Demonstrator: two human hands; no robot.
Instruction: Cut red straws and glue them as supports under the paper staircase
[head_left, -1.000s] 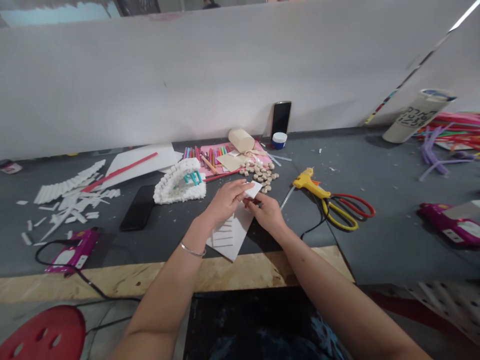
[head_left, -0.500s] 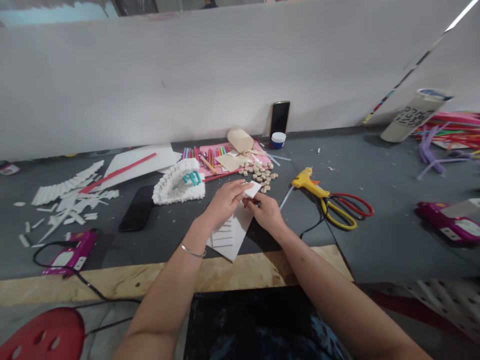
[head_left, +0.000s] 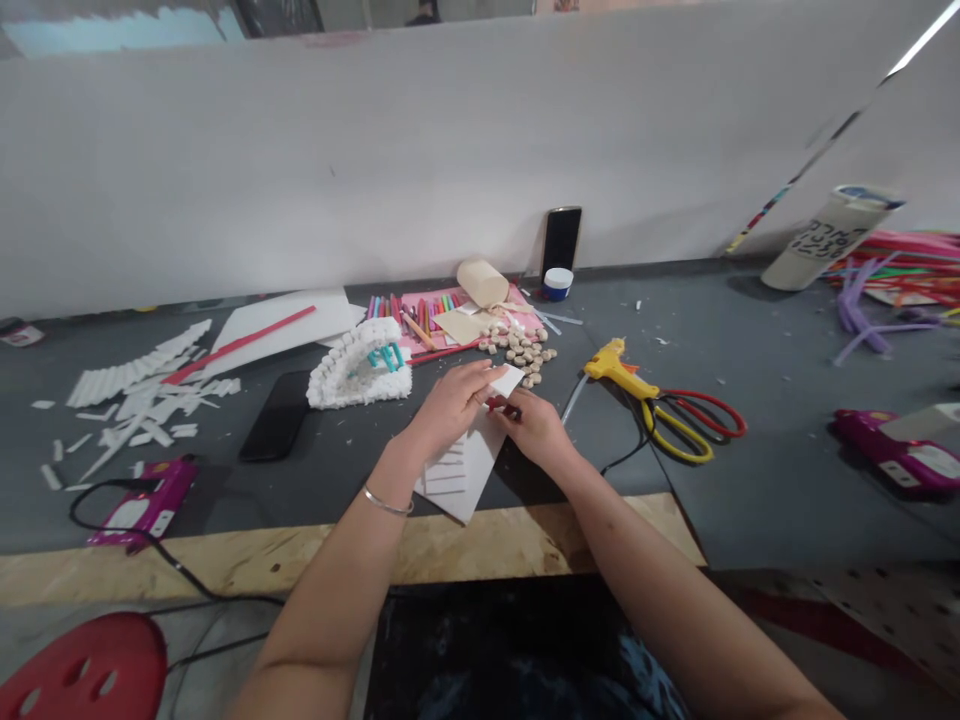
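My left hand (head_left: pixel 452 400) rests over a white foam board piece (head_left: pixel 478 470), its fingers together and pressing on the upper end. A white corner (head_left: pixel 507 379) pokes out past those fingertips. Close on the right, my right hand (head_left: pixel 534 425) has its fingers curled against the same board. A small red bit shows between its fingertips, but I cannot make out what it belongs to. Several narrow white strips (head_left: pixel 448 478) with dark gaps lie along the board's left side. Behind my hands are small beige pebble-like pieces (head_left: pixel 523 348) in a loose heap.
Left of my hands stand a white bumpy model (head_left: pixel 360 370), a black phone (head_left: pixel 275 415), white strips (head_left: pixel 142 410) and a purple device (head_left: pixel 146 505). A yellow glue gun (head_left: pixel 621 370) and scissors (head_left: pixel 686 425) lie right. Another phone (head_left: pixel 561 240) leans on the wall behind a small jar (head_left: pixel 557 284).
The view has shifted very slightly. Both hands stay at the board, with only a tiny movement of the right fingers.
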